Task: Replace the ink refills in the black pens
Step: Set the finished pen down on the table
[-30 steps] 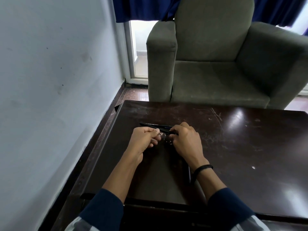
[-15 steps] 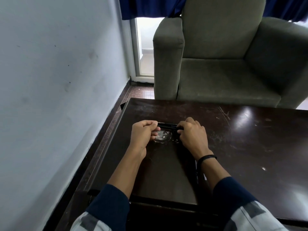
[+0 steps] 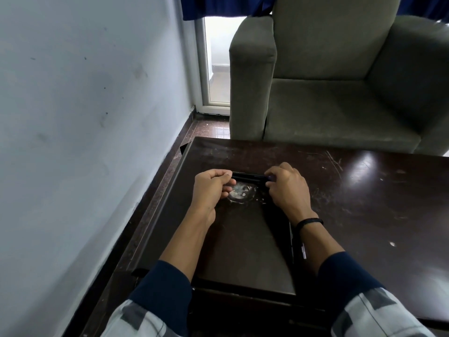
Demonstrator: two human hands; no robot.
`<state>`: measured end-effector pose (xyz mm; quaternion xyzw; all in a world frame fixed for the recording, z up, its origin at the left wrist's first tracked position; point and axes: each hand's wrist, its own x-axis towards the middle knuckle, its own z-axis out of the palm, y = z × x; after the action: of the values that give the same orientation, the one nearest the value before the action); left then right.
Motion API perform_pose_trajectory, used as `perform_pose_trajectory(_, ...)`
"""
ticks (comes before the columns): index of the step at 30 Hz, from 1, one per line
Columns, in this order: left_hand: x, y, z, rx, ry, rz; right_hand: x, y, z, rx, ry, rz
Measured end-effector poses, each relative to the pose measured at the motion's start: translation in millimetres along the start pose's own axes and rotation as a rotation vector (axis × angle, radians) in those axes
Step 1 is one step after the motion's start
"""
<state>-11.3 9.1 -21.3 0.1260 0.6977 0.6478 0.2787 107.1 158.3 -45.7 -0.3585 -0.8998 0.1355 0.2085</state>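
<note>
Black pen [image 3: 249, 176], left hand [image 3: 211, 188], right hand [image 3: 288, 188] gripping

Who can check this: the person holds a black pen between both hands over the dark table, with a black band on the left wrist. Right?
Not quite: the head view shows the black band on the right wrist, not the left. The left hand and right hand hold the black pen between them over the dark table.
</note>
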Motion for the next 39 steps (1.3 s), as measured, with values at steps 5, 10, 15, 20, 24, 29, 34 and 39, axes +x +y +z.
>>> perform_pose_trajectory(5,1,1,0,0.014,-0.004,-0.002,-3,0,-28,0.204,0.015,0.141)
perform_pose_trajectory(10,-2,3,1,0.008,-0.021,-0.005,-21,0,-59,0.156,-0.116,0.259)
perform_pose_trajectory(15,-5,3,1,0.005,-0.034,0.001,-45,-6,-56,-0.056,-0.238,0.217)
perform_pose_trajectory(20,-4,2,0,0.015,-0.033,0.000,-55,-15,-48,-0.144,-0.259,0.201)
perform_pose_trajectory(24,-3,1,2,0.020,-0.041,-0.007,-56,-18,-44,-0.117,-0.309,0.187)
perform_pose_trajectory(29,-3,-1,1,0.026,-0.051,-0.003,-60,-23,-45,-0.079,-0.347,0.185)
perform_pose_trajectory(34,-2,-3,3,0.047,-0.079,-0.007,-56,-24,-43,0.005,-0.388,0.196)
perform_pose_trajectory(39,0,-5,5,0.047,-0.112,-0.014,-48,-28,-38,0.204,-0.386,0.272)
